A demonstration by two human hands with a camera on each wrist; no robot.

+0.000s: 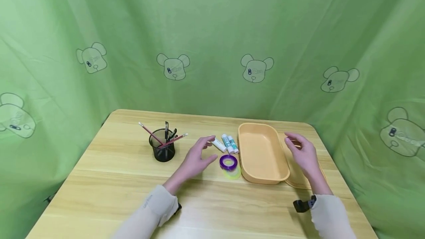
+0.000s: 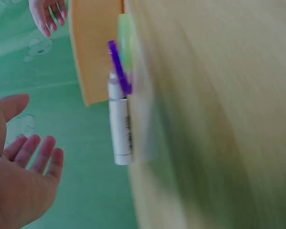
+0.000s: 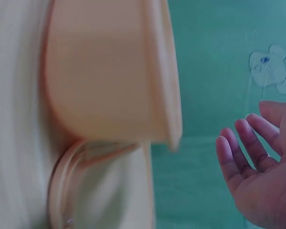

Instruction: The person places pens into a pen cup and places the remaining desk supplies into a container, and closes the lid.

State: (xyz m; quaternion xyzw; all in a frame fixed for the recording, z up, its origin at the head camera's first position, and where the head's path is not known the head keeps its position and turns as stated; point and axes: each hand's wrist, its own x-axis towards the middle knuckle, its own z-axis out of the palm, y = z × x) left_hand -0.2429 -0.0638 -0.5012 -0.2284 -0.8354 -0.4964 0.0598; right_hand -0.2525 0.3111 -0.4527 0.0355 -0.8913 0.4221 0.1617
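Note:
My left hand (image 1: 196, 159) hovers over the table just left of the glue sticks, its fingers loosely bent with nothing in them. Several white and teal glue sticks (image 1: 227, 143) lie side by side. A purple tape roll (image 1: 228, 162) overlaps a yellow-green tape roll (image 1: 234, 173) below them. To their right stands an orange plastic box (image 1: 262, 154) without a cover. Its flat lid (image 1: 296, 175) lies on the table, partly under the box's right edge. Above that lid, my right hand (image 1: 303, 154) is raised with relaxed, slightly curved fingers, holding nothing and apart from the box.
A black mesh pen cup (image 1: 164, 153) with pencils and pens stands at the left of the wooden table (image 1: 113, 172). Two pencils stick out sideways past its rim. A green curtain (image 1: 212, 28) with bear-head prints hangs behind and beside the table.

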